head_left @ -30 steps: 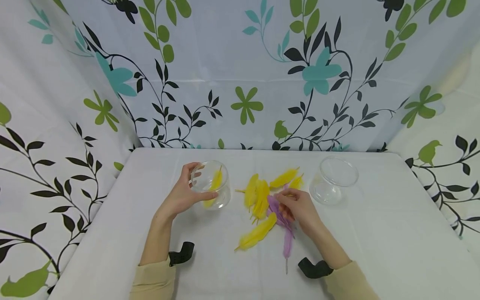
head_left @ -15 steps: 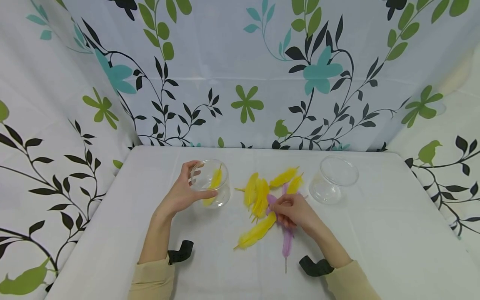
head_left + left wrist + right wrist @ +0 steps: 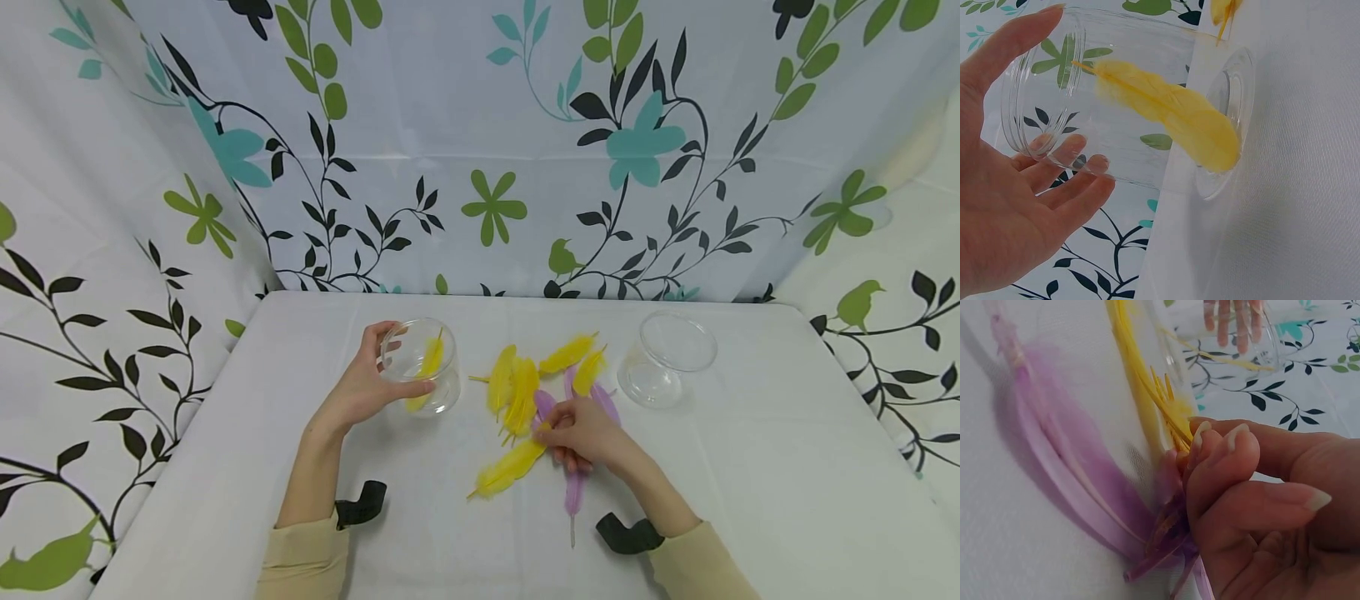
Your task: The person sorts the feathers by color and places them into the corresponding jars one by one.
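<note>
My left hand (image 3: 377,381) (image 3: 1013,200) grips a clear plastic cup (image 3: 422,360) (image 3: 1129,94) standing on the white table; thumb on the near side, fingers round the far side. One yellow feather (image 3: 430,365) (image 3: 1172,115) leans inside it. My right hand (image 3: 553,430) (image 3: 1210,456) pinches the upper end of a yellow feather (image 3: 510,468) (image 3: 1141,381) lying on the table. Purple feathers (image 3: 575,487) (image 3: 1066,462) lie under and beside that hand. More yellow feathers (image 3: 517,387) sit in a loose pile between the hands.
A second clear cup (image 3: 667,358) stands at the right of the pile with nothing in it. Flower-patterned cloth (image 3: 487,167) walls the table on three sides. Black wrist straps (image 3: 363,504) (image 3: 628,535) show at both sleeves.
My right hand has slid left and toward me, off the purple feathers, and closed its fingertips on the yellow feather's end. The left hand and cup have not moved.
</note>
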`<state>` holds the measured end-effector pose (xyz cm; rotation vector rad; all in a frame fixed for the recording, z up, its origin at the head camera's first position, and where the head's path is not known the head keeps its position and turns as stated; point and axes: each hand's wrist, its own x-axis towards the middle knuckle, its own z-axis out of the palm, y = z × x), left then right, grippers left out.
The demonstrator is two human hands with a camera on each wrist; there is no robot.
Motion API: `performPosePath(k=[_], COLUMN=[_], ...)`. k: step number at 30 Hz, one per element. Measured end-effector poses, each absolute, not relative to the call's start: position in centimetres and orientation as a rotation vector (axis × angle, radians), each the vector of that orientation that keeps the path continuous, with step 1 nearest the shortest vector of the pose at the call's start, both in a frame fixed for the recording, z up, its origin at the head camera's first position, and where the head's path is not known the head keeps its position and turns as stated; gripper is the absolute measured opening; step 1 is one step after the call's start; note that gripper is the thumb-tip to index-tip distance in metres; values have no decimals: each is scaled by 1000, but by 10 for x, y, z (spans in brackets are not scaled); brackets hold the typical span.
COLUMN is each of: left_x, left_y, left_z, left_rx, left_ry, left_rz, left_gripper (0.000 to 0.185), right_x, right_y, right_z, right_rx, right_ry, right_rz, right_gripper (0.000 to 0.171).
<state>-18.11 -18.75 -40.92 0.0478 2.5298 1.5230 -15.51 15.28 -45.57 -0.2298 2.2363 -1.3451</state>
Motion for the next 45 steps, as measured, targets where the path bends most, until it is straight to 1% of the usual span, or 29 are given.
performPosePath(k=[20,27,35,45], left_x=[-180,-181,-180,-180], left_y=[-187,-187,-188,-188], left_z=[-408,-409,-408,-408], left_rx=[39,47,44,35], left_ry=[2532,2531,2527,2530], left_rz=[1512,1518,1519,1509], left_gripper=[105,105,105,105], right_x=[-157,-159,-162,-163], right_y=[157,160,163,168], right_z=[-450,-448,-444,-433], right_rx=[-281,-251,-232,-162], right_ry=[2104,2108,2093,2033], right_rz=[-1398,-1462,-1509,-1713], right_gripper=[24,22,27,34])
